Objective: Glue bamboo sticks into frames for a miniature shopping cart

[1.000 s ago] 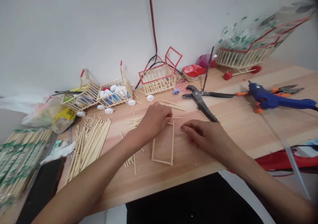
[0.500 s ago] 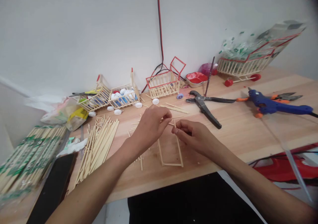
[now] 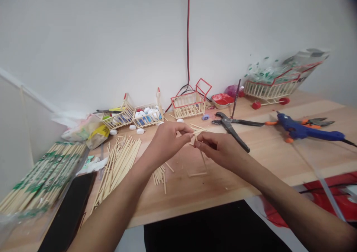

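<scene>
The one camera sits on the person's head, facing forward and down across the table [image 3: 212,188] to the wall [image 3: 125,40] behind. It is near: the forearms [image 3: 117,203] rise from below, left hand [image 3: 170,140] and right hand [image 3: 221,147] mid-view.

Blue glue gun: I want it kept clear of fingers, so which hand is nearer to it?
Right. The right hand is left of the blue glue gun; the left hand is farther left, beyond the right hand.

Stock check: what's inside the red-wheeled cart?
The cart holds green-marked clear plastic heaped above the rim, hiding its floor. Grey sheet: inside or behind, can't tell.
</scene>
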The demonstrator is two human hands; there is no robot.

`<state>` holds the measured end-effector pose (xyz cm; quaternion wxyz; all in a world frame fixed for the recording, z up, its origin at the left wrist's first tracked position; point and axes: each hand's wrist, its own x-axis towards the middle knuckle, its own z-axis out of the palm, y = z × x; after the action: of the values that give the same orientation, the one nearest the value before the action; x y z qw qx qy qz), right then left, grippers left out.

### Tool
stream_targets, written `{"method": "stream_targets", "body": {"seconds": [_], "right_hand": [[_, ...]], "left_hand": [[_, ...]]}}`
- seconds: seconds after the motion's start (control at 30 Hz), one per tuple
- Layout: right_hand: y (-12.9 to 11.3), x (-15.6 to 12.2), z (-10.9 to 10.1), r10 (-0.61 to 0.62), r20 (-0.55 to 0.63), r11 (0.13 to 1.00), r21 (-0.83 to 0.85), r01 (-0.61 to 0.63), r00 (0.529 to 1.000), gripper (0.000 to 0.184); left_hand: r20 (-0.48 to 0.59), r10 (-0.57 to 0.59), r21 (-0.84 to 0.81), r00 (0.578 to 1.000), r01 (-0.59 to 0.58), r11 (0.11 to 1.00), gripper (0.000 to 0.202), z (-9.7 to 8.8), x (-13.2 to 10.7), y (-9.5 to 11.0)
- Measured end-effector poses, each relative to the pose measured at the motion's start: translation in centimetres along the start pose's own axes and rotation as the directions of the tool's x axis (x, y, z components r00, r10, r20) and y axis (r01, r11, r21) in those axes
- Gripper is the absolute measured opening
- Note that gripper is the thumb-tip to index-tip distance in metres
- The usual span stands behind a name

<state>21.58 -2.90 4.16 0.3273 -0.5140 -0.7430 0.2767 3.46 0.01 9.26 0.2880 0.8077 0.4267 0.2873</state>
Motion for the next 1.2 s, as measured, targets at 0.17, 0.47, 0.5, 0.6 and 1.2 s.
{"method": "stream_targets", "body": {"seconds": [0.17,0.47,0.5,0.6,1.2], "right_hand": [[-0.2,0.4,0.0,-0.023,-0.008,0.999,-0.030,0.023,1.000,0.023],[-0.9,0.7,0.2,-0.076,-0.009,0.995,-0.059,0.075,0.997,0.027],[-1.0,0.8,0.2,-0.081,-0.011,0.995,-0.067,0.080,0.997,0.027],[-1.1,0.9,0.4,-0.087,-0.007,0.993,-0.075,0.086,0.996,0.027],[-0.7,-0.2,-1.4,-0.021,-0.033,0.985,-0.170,0.015,0.999,0.027]], "left_hand": [[0.025,-0.026,-0.065,0.999,0.028,0.997,0.012,-0.6,0.2,-0.5],[0.074,-0.097,-0.223,0.993,0.111,0.968,0.014,-1.2,-0.3,-1.5],[0.070,-0.094,-0.220,0.993,0.107,0.969,0.014,-1.2,-0.4,-1.6],[0.058,-0.082,-0.212,0.995,0.093,0.973,0.015,-1.3,-0.5,-1.7],[0.032,-0.108,-0.175,0.994,0.112,0.978,0.019,-0.4,-0.5,-0.9]]}}
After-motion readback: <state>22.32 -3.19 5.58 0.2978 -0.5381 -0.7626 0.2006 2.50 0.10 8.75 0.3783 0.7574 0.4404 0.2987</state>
